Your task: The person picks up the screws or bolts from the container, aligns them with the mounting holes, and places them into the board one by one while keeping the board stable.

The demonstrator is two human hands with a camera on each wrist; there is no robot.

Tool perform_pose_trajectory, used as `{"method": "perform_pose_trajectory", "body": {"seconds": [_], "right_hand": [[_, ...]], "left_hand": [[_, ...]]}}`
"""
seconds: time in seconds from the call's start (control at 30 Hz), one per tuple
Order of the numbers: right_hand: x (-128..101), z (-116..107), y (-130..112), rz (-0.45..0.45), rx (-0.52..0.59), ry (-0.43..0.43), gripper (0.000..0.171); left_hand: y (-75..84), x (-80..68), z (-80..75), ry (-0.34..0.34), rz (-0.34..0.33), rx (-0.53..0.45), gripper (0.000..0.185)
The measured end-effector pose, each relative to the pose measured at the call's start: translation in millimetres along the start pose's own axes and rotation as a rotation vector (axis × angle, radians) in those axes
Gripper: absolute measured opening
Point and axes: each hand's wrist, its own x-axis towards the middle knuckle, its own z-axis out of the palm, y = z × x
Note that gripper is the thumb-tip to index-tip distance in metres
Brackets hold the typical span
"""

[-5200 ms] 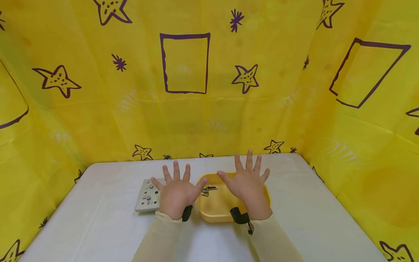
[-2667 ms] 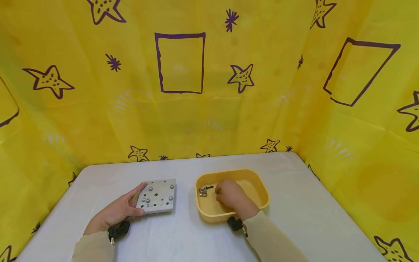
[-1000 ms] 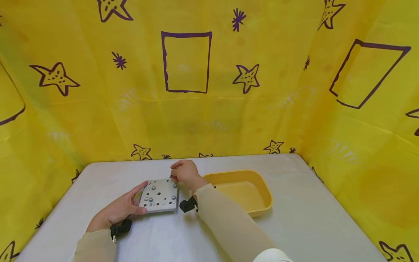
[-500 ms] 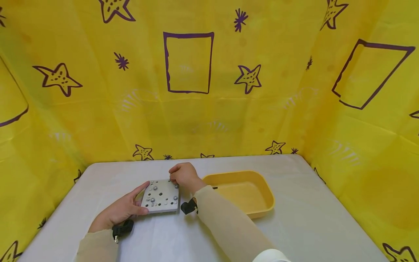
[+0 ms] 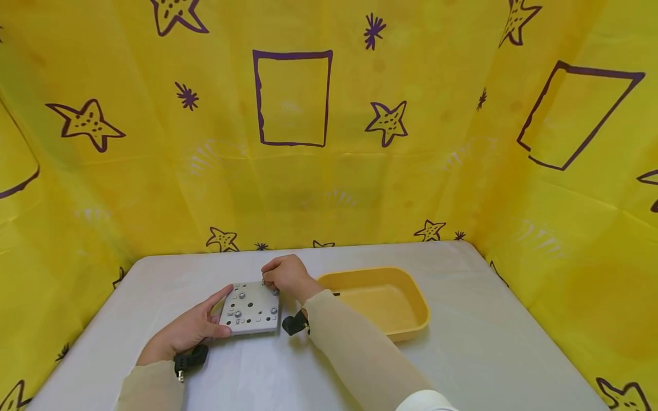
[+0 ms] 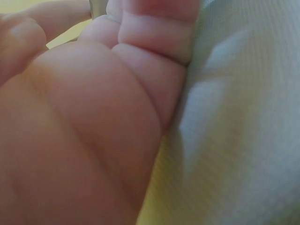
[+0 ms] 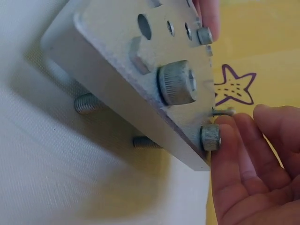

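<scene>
From the head view we see the metal plate (image 5: 260, 301) on the white table (image 5: 483, 348), with our left hand (image 5: 190, 330) gripping its left edge, thumb along the near corner. The plate reaches rightward out of that grip. Our right hand (image 5: 289, 275) is at the plate's far right corner, fingers bent over a small screw (image 5: 264, 282). Right of the plate sits the yellow tray (image 5: 424, 308) (partly behind our sleeve (image 5: 354, 348)), and beyond the plate hangs yellow cloth (image 5: 293, 194) printed with starfish.

From the left wrist, our palm and curled fingers fill most of the view; a grey sliver (image 6: 98, 7) shows at the top, too little to name.

From the right wrist, the small screw stands in the plate near a thick bolt (image 7: 211, 137), its head right at our right fingertips. We cannot tell whether they pinch it. A larger bolt (image 7: 177, 83) rises from the plate's upper face, and threaded ends (image 7: 88, 103) stick out below the plate.
</scene>
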Motion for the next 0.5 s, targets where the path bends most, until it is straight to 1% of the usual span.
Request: {"method": "perform_pose_trajectory", "body": {"seconds": [0.13,0.23,0.27,0.37,0.5], "right_hand": [[-2.1,-5.6,-2.1,-0.021,0.048,-0.019,0.007],[-2.8,-18.9,-1.6,-0.035,0.151,-0.022,0.01],[-3.7,-25.4,-2.2,-0.037,0.191,-0.023,0.012],[-12.2,-50.7,-7.1,-0.025,0.358,-0.028,0.024],[-33.5,-92.2,-12.0,-0.029,0.525,-0.029,0.038]], "left_hand": [[-2.0,-1.5,-0.6,0.002,-0.002,0.003,0.111],[-3.3,-0.6,0.5,-0.014,0.011,-0.016,0.111],[-3.6,-0.3,0.7,-0.019,0.016,-0.019,0.111],[-3.6,-0.2,0.5,-0.024,0.025,-0.016,0.112],[-2.1,-2.1,-1.6,0.001,0.019,0.031,0.112]]}}
